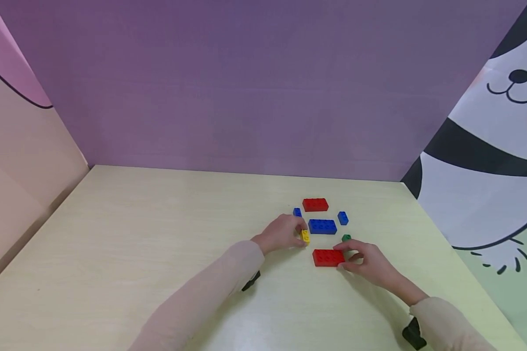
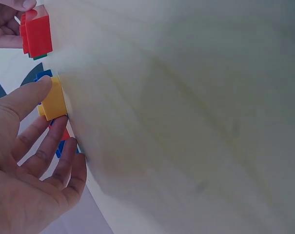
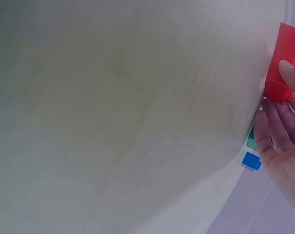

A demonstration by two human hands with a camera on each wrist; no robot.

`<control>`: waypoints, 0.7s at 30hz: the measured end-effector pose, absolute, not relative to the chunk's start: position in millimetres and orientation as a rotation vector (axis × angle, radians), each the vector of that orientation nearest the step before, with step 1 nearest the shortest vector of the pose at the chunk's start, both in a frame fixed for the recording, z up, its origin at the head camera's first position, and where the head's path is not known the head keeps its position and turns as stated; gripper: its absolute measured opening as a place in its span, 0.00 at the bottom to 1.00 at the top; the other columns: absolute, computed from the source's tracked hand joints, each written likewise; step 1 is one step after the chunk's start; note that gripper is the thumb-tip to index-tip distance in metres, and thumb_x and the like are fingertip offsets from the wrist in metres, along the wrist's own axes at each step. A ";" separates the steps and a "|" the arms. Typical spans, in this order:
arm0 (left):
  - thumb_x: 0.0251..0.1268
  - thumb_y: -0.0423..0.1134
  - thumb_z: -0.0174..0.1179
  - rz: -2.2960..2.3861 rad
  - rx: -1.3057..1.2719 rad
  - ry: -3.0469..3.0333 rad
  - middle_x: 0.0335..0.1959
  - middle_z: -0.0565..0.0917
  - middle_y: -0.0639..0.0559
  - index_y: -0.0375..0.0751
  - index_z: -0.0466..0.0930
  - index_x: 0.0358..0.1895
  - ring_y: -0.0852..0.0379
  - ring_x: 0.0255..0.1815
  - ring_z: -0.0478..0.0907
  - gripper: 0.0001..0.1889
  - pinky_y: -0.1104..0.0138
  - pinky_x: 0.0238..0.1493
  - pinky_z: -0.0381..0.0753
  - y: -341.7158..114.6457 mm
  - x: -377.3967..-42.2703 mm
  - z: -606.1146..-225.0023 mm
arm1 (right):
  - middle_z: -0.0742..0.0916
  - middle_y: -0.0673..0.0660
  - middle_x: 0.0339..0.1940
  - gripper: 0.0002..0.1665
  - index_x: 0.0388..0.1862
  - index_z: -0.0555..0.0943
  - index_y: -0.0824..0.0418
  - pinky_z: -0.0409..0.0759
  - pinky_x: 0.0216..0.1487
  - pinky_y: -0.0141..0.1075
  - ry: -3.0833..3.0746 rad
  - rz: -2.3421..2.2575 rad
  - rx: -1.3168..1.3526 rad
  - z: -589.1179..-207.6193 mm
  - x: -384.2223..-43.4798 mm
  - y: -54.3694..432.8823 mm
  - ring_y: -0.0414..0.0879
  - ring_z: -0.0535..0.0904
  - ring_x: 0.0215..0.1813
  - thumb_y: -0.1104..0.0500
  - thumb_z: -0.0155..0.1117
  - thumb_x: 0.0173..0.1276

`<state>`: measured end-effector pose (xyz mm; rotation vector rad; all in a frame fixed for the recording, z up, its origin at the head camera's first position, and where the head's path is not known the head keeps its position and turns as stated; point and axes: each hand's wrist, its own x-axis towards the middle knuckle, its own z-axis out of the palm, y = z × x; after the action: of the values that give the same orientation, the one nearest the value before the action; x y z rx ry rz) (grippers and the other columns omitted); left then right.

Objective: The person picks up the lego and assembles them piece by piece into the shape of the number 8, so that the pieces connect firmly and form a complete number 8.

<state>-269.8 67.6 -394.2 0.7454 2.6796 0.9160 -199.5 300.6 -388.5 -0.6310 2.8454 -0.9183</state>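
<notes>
All positions are taken from the large blue brick, which lies studs up on the pale table. Nearest are the two light sleeves, the right sleeve on the landmark's near right and the left sleeve on its near left. On the near side of the landmark, apart from it, is the near red brick. The right hand pinches it at its right end, thumb and fingers narrowed to the brick's width. The green brick sits to the landmark's near right, partly hidden by that hand. Just off the landmark's left end is the yellow brick, held between thumb and fingers of the left hand; the other fingers are loosely bent. Beyond the landmark to the right is the right small blue brick; beyond it to the left, the left small blue brick, partly covered by the left hand. Directly beyond lies the far red brick. Farthest behind the landmark stands the purple wall.
</notes>
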 end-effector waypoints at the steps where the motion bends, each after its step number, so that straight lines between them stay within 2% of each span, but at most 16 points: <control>1: 0.50 0.41 0.67 0.921 0.751 2.673 0.40 0.81 0.56 0.47 0.79 0.47 0.61 0.43 0.74 0.18 0.76 0.45 0.74 67.3 -270.2 -394.4 | 0.82 0.61 0.46 0.24 0.51 0.77 0.63 0.78 0.39 0.26 2.845 -0.919 -0.627 -388.3 -199.4 300.7 0.53 0.78 0.46 0.63 0.69 0.53; 12: 0.50 0.38 0.68 1.015 0.796 2.601 0.38 0.81 0.55 0.44 0.79 0.47 0.61 0.42 0.74 0.18 0.79 0.40 0.74 61.4 -271.8 -394.7 | 0.81 0.61 0.47 0.24 0.51 0.77 0.63 0.78 0.39 0.26 2.831 -0.932 -0.597 -389.1 -200.4 301.3 0.54 0.77 0.47 0.62 0.69 0.53; 21: 0.51 0.40 0.67 1.063 0.879 2.542 0.39 0.80 0.56 0.45 0.78 0.45 0.60 0.43 0.75 0.16 0.78 0.42 0.74 58.8 -268.5 -388.3 | 0.81 0.61 0.46 0.25 0.51 0.77 0.64 0.77 0.39 0.24 2.816 -0.960 -0.583 -390.5 -200.9 302.1 0.54 0.77 0.47 0.62 0.69 0.53</control>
<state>-268.5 58.8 -388.3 0.8794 2.5424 1.0634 -200.9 302.1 -390.5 -0.5825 2.8158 -0.9598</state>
